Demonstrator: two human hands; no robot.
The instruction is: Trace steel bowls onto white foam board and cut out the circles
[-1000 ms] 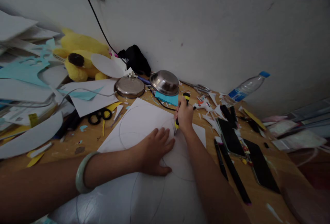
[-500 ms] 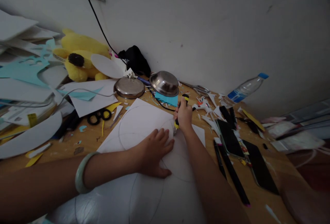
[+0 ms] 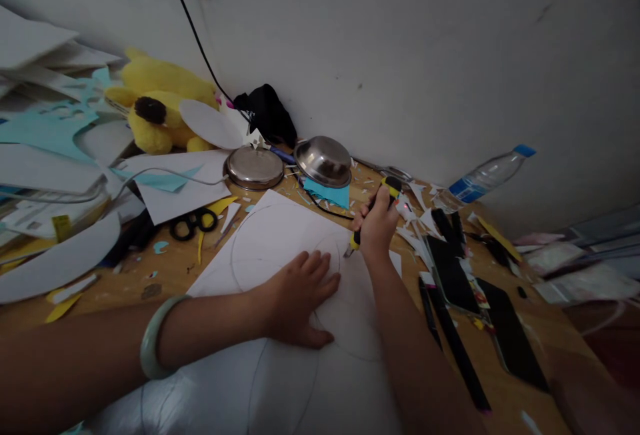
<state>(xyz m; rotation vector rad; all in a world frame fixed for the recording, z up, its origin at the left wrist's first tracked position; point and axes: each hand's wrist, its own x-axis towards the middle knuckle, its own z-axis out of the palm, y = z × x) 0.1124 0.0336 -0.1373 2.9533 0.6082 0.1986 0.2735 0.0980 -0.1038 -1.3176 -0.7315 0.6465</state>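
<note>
A large white board (image 3: 280,241) with drawn circles lies on the wooden table. My left hand (image 3: 303,298) rests flat on it, fingers spread, holding nothing. Over the board's right part, my right hand (image 3: 379,221) is wrapped round a yellow and black utility knife (image 3: 391,185). The knife is tilted, its blade pointing down and left near the small drawn circle. Whether the blade tip touches the board cannot be made out. A pale green bangle (image 3: 155,338) circles my left forearm.
Black scissors (image 3: 193,223), a round metal lid (image 3: 255,167) and a metal bowl (image 3: 324,160) stand behind the board. Rightward are a bottle (image 3: 487,178), phones (image 3: 450,271) and a black marker (image 3: 457,341). A yellow plush toy (image 3: 165,105) and paper scraps lie left.
My right hand and the knife have moved to the right, away from my left fingers, and the knife leans more. My left hand has stayed in place on the board.
</note>
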